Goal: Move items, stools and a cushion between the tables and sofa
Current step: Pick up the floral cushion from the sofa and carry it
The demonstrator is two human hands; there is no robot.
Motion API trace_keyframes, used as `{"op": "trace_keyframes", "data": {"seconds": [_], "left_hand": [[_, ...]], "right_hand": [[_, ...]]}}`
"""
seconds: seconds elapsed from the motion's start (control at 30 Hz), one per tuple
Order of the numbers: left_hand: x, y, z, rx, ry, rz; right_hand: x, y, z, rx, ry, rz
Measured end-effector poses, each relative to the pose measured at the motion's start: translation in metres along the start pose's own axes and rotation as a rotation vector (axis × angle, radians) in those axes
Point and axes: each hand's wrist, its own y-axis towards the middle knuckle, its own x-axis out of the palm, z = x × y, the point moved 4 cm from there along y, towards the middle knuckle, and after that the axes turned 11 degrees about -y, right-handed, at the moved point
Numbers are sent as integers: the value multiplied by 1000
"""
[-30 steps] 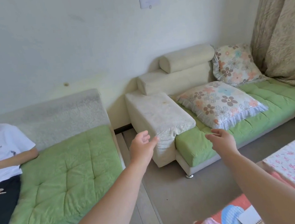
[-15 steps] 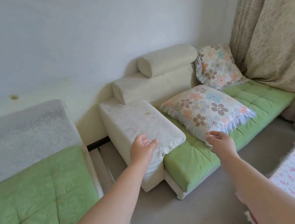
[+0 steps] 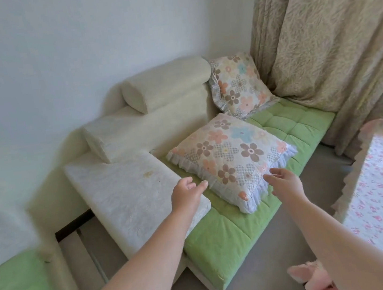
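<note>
Lying between the hands [image 3: 184, 195] [image 3: 286, 184] (near both): cushion [image 3: 232, 161]

No legible text or labels

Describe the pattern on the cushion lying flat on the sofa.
Pastel flowers on the cushion, white frilled edge; head view.

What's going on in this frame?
A person stretches both open hands toward the floral cushion lying flat on the green sofa seat. The left hand and right hand flank its near corner; neither grips it yet. A second floral cushion leans on the backrest by the curtain.
</note>
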Motion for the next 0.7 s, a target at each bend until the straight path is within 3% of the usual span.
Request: {"op": "trace_keyframes", "data": {"seconds": [0.53, 0.7], "left_hand": [[155, 250, 57, -91, -6, -106], [172, 300, 53, -124, -1, -54]], "right_hand": [[-15, 271, -46, 80, -122, 48], [-6, 340, -41, 113, -134, 10]]}}
